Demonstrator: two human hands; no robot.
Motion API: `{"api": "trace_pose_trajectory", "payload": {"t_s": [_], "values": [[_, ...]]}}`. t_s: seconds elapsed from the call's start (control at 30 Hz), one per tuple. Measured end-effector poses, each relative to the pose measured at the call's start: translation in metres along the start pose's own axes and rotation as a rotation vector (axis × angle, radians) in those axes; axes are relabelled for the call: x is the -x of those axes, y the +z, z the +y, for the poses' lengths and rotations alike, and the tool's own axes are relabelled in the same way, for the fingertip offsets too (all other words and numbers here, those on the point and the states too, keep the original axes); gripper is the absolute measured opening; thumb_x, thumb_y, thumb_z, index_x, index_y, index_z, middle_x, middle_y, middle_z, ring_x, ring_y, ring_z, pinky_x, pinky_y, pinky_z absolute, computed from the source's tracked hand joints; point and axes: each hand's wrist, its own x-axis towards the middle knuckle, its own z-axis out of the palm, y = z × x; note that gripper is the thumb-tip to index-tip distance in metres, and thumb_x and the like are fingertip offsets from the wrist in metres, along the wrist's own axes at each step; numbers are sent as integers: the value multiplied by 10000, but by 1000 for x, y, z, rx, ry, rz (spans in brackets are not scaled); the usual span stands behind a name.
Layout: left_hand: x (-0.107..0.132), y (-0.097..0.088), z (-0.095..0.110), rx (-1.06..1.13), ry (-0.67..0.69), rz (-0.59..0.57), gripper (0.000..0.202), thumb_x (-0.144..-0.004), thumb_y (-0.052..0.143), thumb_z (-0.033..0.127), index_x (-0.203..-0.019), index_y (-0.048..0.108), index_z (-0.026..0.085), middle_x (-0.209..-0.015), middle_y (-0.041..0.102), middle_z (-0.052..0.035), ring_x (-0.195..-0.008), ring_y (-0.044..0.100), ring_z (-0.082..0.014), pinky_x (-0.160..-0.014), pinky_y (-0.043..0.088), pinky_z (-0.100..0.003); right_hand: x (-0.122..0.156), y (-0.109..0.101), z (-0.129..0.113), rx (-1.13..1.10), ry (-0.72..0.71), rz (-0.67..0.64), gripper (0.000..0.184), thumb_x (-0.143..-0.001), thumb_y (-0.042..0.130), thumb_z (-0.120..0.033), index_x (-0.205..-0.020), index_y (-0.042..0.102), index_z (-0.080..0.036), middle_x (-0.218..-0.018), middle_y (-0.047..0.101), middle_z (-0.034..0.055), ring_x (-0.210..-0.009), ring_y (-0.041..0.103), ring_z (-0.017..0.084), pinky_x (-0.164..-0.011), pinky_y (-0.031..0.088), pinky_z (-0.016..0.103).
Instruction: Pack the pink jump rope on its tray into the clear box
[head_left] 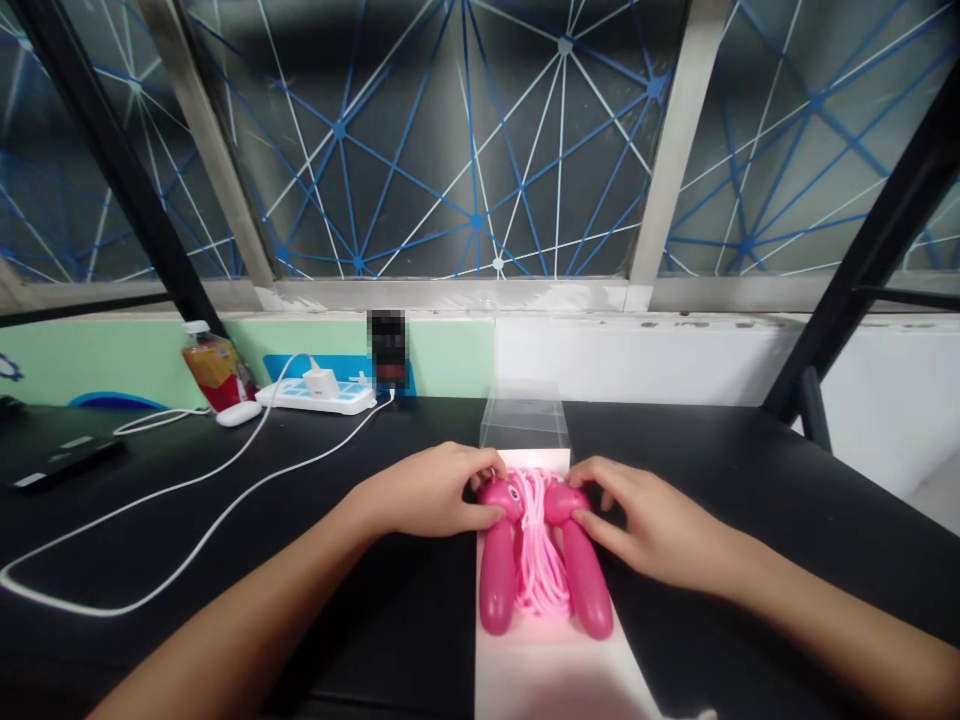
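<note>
A pink skipping rope lies on a white card, its coiled pale pink cord between two glossy pink handles. My left hand grips the top of the left handle, which has a small cartoon eye. My right hand has its fingers around the top of the right handle. A clear plastic box stands just beyond the card, close to my left fingertips.
The black tabletop holds a white power strip, a white mouse, a juice bottle, a blurred upright phone and a dark remote. A white cable loops across the left side. Black window struts frame the far side.
</note>
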Motion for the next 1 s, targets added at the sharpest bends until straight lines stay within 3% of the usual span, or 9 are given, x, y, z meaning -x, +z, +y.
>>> {"api": "trace_pose_trajectory", "payload": {"t_s": [0.13, 0.37, 0.73, 1.0], "values": [[-1, 1, 2, -39, 1, -1, 257, -812, 633, 365, -1020, 656, 216, -779, 641, -13, -702, 579, -174, -617, 409, -256, -2, 4, 0, -109, 40, 28, 239, -879, 582, -270, -1110, 550, -221, -1051, 660, 67, -769, 628, 176, -696, 534, 343], [0, 1, 1, -57, 12, 8, 256, -818, 629, 362, -1026, 661, 216, -792, 649, -10, -699, 577, -172, -612, 397, -254, -3, 3, -5, -72, -6, 139, 356, -802, 660, -237, -1135, 535, -232, -991, 645, 37, -780, 595, 169, -712, 520, 332], [-1, 1, 1, -68, 8, 5, 271, -827, 630, 377, -1042, 658, 215, -799, 656, -12, -711, 588, -175, -628, 405, -253, -3, 3, -2, -60, -99, 118, 290, -857, 635, -251, -1136, 559, -234, -1000, 649, 41, -804, 600, 169, -749, 518, 332], [-2, 1, 2, -62, 0, 7, 273, -843, 624, 391, -1050, 658, 216, -790, 648, -4, -708, 584, -166, -623, 404, -246, -5, 2, -4, 0, 102, 1, 292, -896, 606, -405, -1130, 610, -232, -1017, 673, 59, -846, 627, 218, -763, 519, 379]]}}
